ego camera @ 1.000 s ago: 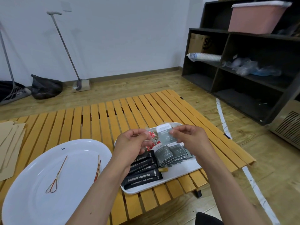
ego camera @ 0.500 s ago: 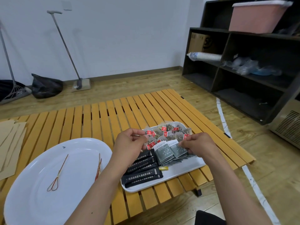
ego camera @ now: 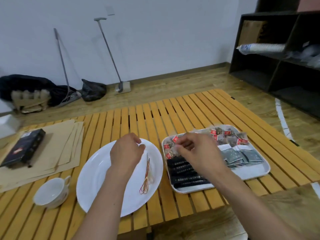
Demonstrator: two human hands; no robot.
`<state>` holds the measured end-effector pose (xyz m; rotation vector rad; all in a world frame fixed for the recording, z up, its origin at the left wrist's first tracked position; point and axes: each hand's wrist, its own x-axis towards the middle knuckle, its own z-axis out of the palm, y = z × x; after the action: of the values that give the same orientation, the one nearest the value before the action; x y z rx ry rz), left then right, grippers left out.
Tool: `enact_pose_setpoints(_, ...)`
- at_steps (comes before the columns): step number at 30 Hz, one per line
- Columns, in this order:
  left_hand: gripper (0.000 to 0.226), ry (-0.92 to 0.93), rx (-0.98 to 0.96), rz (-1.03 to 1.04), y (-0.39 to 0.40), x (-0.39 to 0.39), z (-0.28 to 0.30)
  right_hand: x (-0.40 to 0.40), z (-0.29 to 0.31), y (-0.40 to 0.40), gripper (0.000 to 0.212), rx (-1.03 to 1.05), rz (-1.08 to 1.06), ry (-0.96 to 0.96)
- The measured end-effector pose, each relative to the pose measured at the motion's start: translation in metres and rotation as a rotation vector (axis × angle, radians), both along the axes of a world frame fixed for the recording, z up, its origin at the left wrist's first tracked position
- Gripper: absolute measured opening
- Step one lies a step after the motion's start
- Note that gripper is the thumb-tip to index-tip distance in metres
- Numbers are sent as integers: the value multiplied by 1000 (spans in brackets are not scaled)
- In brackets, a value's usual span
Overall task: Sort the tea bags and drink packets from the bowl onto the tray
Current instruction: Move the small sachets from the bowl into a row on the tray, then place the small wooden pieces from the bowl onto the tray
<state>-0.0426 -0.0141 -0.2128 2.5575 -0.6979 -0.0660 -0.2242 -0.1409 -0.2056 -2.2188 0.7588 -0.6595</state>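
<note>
Presently my left hand [ego camera: 127, 151] hangs over the white bowl [ego camera: 97, 172], fingers loosely curled, holding nothing I can see. My right hand [ego camera: 197, 153] hovers over the tray [ego camera: 259, 172], fingers curled above the tea bags [ego camera: 225, 135]; blur hides any grip.

- The left hand [ego camera: 127, 151] is bare, with no ring or glove.
- The right hand [ego camera: 199, 154] is likewise bare.
- Both forearms are uncovered, with no sleeves, watch or band in view.

Left hand [ego camera: 127, 151] over bowl [ego camera: 97, 172]; right hand [ego camera: 199, 153] over tray [ego camera: 259, 172].
</note>
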Motion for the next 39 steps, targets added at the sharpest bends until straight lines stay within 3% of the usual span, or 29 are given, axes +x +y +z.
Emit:
enact_pose_setpoints(7, 25, 64, 338, 157, 50, 36, -21, 64, -22, 61, 36, -469, 286, 450)
enact_pose_setpoints(10, 23, 103, 364, 155, 54, 37, -27, 79, -29, 80, 27, -546, 274, 550)
enact_pose_setpoints(14, 23, 134, 348, 139, 55, 39, -28, 91, -32, 94, 19, -502, 302, 618)
enact_pose_setpoints(17, 25, 186, 317, 106, 53, 40, -27, 98, -37, 94, 28, -344, 322, 582)
enact_pose_setpoints(20, 31, 394, 245, 67, 50, 37, -25, 103, -46, 89, 32, -178, 275, 513)
enact_pose_setpoints(23, 12, 579, 182, 46, 47, 32, -21, 109, -52, 85, 29, -47, 186, 459)
enact_pose_setpoints(26, 15, 643, 144, -4, 45, 25, -19, 110, -50, 87, 33, 26, 130, 426)
enact_pose_setpoints(29, 22, 765, -35, 8, 46, 23, -14, 111, -47, 84, 20, 114, 91, 374)
enact_pose_setpoints(32, 16, 858, -183, 1, 50, 23, -5, 108, -43, 77, 33, 264, 38, 270)
enact_pose_setpoints(39, 16, 904, -401, 14, 51, 23, 5, 97, -33, 66, 30, 273, 13, 49)
